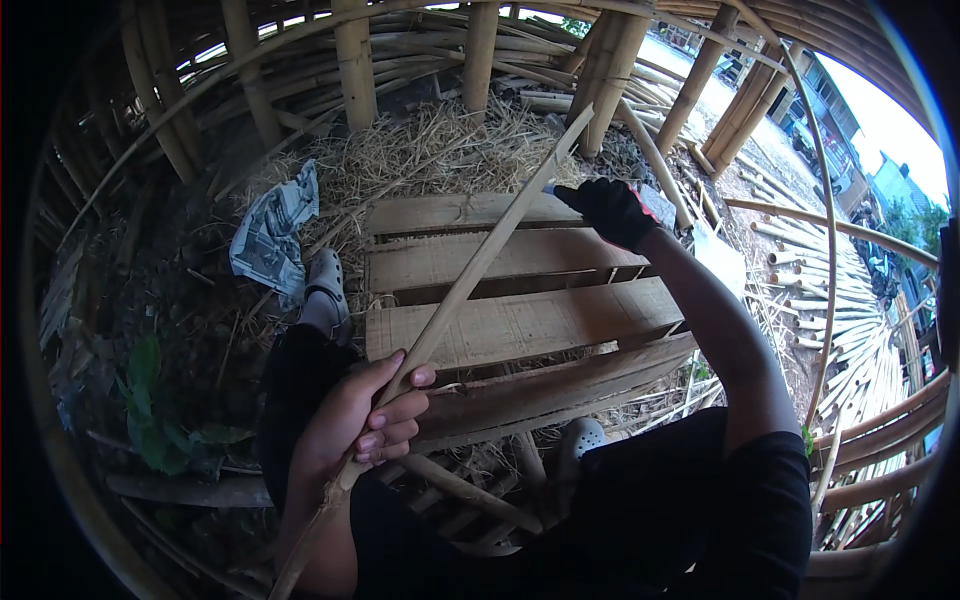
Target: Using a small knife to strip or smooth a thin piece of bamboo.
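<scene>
My bare left hand (375, 412) is wrapped round the lower part of a long, pale split bamboo strip (490, 245). The strip slants from the lower left up to the far middle, over a slatted wooden bench (520, 315). In a dark glove with a bit of red, my right hand (615, 212) is closed round a knife (564, 194). Little of the blade shows; its short visible part is close to the strip's right edge, near the far end. Whether blade and strip touch is hard to tell.
Straw-like shavings (440, 150) lie beyond the bench. A crumpled newspaper sheet (272, 235) rests at the left. Upright bamboo posts (355, 65) line the far side. Many cut bamboo poles (840, 340) are stacked at the right. A green plant (150, 400) grows at the lower left.
</scene>
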A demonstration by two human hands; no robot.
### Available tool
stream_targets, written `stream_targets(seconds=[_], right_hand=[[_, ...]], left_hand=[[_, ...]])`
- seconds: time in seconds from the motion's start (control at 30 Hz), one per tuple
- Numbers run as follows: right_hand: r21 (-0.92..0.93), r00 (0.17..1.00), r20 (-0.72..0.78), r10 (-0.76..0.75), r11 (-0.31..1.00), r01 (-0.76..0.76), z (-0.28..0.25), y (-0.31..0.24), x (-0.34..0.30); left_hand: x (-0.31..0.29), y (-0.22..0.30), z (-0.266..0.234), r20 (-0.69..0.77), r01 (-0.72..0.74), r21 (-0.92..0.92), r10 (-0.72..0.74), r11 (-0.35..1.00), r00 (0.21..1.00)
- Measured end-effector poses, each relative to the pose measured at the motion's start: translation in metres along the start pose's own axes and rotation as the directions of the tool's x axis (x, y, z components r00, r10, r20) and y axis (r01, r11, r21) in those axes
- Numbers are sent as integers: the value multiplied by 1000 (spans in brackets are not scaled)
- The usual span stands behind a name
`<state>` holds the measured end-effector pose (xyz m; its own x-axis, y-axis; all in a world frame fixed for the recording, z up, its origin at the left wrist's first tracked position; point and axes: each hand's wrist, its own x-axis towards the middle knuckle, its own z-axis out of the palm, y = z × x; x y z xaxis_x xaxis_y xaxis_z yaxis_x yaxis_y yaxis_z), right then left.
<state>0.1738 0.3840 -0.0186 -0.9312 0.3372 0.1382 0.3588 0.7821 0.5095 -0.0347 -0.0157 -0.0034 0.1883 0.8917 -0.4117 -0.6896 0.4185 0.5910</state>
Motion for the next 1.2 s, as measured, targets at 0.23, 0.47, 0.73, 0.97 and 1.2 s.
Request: stream_targets(seconds=[0.23, 0.47, 0.73, 0.97, 1.2], right_hand=[[150, 965, -211, -154, 971, 188, 3, -43, 38], [-26, 962, -14, 273, 962, -273, 12, -18, 53], [246, 999, -37, 18, 969, -8, -19, -37, 43], [-58, 967, 136, 215, 976, -209, 10, -3, 28], [321, 812, 103, 574, 753, -574, -17, 27, -19]], left_hand=[[0, -1, 4, 17, -3, -11, 3, 1000, 1000], [-1, -3, 5, 29, 0, 29, -1, 1000, 1000], [-5, 3, -1, 19, -22, 19, 22, 1000, 1000], [-10, 9, -10, 18, -62, -34, 63, 997, 998], [-6, 9, -4, -31, -69, 36, 70, 997, 997]])
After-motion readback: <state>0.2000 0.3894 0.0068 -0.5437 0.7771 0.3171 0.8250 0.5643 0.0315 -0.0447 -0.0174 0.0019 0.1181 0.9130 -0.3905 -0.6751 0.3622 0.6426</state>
